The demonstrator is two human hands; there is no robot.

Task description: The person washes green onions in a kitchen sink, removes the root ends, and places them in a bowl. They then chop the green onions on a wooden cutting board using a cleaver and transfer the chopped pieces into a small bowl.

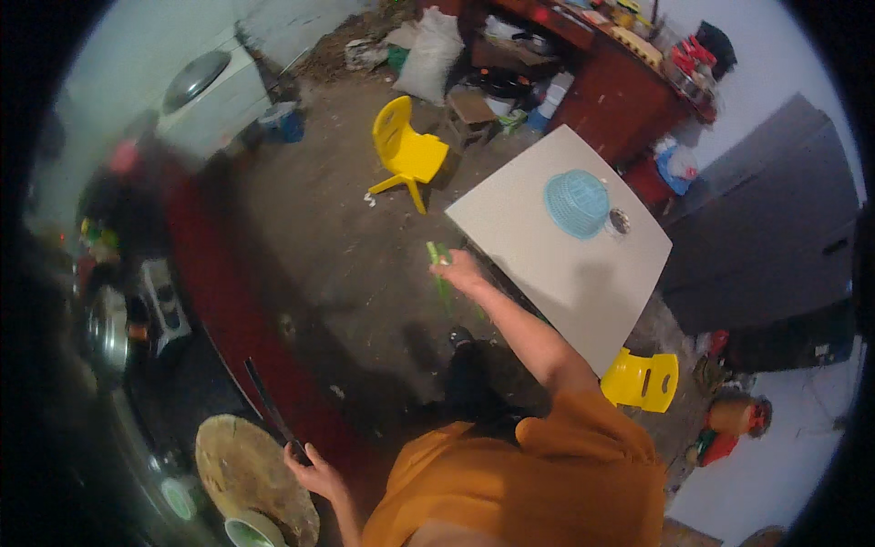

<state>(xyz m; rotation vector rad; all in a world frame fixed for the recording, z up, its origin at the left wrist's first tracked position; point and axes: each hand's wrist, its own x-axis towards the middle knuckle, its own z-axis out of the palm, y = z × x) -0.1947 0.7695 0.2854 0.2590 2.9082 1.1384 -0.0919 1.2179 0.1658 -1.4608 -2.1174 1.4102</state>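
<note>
At the lower left, my left hand (318, 475) grips a long, narrow, dark tool, apparently a kitchen knife (263, 393) seen nearly edge-on. Its far end points up and to the left, over the edge of the dark counter. Beneath and beside this hand lies a round wooden chopping board (239, 458), with a pale green bowl (253, 530) at its near edge. My right hand (459, 271) reaches forward over the floor, beside the white table's left edge. Green vegetable stalks (433, 254) are held in its fingers, with blurred green ends hanging below.
A light blue plastic basket (576, 204) sits on the white table (519, 253). Yellow chairs stand beyond (413, 154) and at the table's near end (642, 379). A stove (164, 301) and a metal pot (109, 328) occupy the left counter. A dark refrigerator (759, 225) is at right.
</note>
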